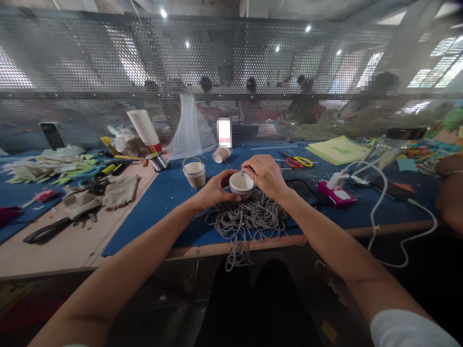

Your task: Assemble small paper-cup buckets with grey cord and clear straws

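Note:
A small white paper cup (241, 184) is held above a tangled heap of grey cord (249, 217) on the blue mat. My left hand (214, 190) grips the cup's left side, fingers closed round it. My right hand (263, 176) curls over the cup's right rim, fingers pinched against it, perhaps on the cord end; I cannot tell. A finished cord-wrapped cup basket with a handle (194, 172) stands just to the left. Another paper cup (221, 154) lies on its side behind.
A stack of paper cups (144, 127), gloves (121, 189), pliers (47, 232) and paper scraps lie left. Red-and-yellow scissors (298, 161), a pink device with a white cable (336, 193) and a green pad (338, 149) lie right. A perforated screen (231, 72) stands behind; people sit beyond.

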The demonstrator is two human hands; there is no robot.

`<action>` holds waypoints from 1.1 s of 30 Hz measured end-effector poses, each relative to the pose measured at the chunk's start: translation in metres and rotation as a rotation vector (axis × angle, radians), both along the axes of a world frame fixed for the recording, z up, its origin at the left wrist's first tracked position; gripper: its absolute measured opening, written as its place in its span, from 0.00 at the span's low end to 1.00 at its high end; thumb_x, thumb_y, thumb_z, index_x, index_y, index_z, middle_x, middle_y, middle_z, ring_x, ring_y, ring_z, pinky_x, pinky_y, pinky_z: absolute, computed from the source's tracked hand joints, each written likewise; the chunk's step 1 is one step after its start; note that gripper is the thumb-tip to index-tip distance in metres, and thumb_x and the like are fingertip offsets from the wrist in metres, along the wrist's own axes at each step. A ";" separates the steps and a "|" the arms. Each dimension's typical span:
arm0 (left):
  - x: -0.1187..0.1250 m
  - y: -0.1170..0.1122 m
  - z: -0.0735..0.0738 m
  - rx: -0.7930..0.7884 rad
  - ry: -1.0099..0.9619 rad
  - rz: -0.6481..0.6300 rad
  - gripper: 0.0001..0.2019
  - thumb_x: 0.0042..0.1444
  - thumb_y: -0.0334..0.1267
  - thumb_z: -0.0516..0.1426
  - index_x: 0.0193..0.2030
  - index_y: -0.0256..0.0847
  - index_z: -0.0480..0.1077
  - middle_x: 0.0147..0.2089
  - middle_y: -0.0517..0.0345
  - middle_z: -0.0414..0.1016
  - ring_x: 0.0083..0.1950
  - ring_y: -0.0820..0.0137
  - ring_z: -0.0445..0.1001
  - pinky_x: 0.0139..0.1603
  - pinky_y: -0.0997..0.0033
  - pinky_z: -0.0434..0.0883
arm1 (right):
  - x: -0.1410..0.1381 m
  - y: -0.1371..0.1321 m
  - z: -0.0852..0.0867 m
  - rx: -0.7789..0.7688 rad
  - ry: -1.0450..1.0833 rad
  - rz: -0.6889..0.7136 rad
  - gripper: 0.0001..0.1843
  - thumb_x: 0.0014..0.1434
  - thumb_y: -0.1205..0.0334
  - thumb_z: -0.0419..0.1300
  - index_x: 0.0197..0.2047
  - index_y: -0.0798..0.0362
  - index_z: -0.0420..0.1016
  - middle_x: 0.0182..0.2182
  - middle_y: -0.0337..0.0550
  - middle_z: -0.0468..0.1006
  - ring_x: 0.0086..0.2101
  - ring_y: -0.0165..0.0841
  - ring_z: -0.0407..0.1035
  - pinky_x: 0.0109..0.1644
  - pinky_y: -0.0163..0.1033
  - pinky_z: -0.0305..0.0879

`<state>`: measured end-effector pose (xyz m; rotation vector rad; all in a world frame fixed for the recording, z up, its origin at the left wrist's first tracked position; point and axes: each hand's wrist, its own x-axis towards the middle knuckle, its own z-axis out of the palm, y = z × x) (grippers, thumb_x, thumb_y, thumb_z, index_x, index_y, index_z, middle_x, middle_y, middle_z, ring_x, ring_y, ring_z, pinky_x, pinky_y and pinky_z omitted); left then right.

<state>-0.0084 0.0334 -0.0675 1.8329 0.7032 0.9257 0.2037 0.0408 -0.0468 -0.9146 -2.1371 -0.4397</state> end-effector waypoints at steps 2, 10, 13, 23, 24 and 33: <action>0.000 -0.001 0.001 0.000 -0.001 -0.001 0.36 0.40 0.35 0.71 0.58 0.39 0.66 0.59 0.44 0.71 0.61 0.56 0.70 0.65 0.51 0.61 | 0.000 0.001 -0.001 -0.005 0.004 0.001 0.09 0.69 0.59 0.54 0.42 0.51 0.74 0.38 0.45 0.79 0.41 0.37 0.70 0.50 0.44 0.58; 0.001 -0.002 0.002 -0.014 0.019 0.021 0.37 0.39 0.34 0.71 0.59 0.40 0.67 0.59 0.45 0.71 0.61 0.55 0.70 0.65 0.47 0.61 | 0.001 0.002 -0.002 0.007 0.000 0.011 0.08 0.69 0.60 0.53 0.42 0.51 0.73 0.38 0.45 0.79 0.40 0.37 0.70 0.50 0.44 0.59; 0.001 -0.001 0.001 -0.019 0.007 0.011 0.36 0.39 0.34 0.70 0.58 0.40 0.68 0.58 0.45 0.71 0.60 0.55 0.70 0.65 0.47 0.61 | 0.001 0.003 -0.003 0.011 -0.005 0.012 0.09 0.69 0.61 0.53 0.42 0.51 0.73 0.38 0.45 0.79 0.40 0.37 0.70 0.50 0.44 0.59; 0.000 -0.009 0.013 -0.285 -0.040 -0.001 0.28 0.46 0.38 0.64 0.57 0.43 0.68 0.56 0.48 0.72 0.57 0.52 0.70 0.46 0.50 0.76 | 0.000 0.003 -0.002 0.008 -0.009 0.013 0.10 0.69 0.61 0.52 0.42 0.52 0.74 0.37 0.46 0.78 0.40 0.37 0.69 0.50 0.44 0.58; 0.002 -0.010 0.015 -0.308 -0.056 0.009 0.27 0.48 0.38 0.62 0.57 0.43 0.68 0.56 0.48 0.72 0.57 0.52 0.70 0.44 0.52 0.76 | 0.000 0.003 -0.001 0.004 -0.009 0.012 0.10 0.69 0.61 0.52 0.42 0.52 0.74 0.37 0.46 0.78 0.40 0.37 0.69 0.50 0.44 0.58; 0.014 -0.007 0.010 -0.177 -0.057 0.250 0.21 0.54 0.47 0.57 0.50 0.37 0.75 0.46 0.49 0.76 0.51 0.57 0.71 0.31 0.71 0.72 | 0.000 0.004 -0.004 -0.001 -0.008 0.035 0.09 0.69 0.61 0.53 0.42 0.52 0.74 0.37 0.44 0.78 0.40 0.37 0.69 0.50 0.43 0.57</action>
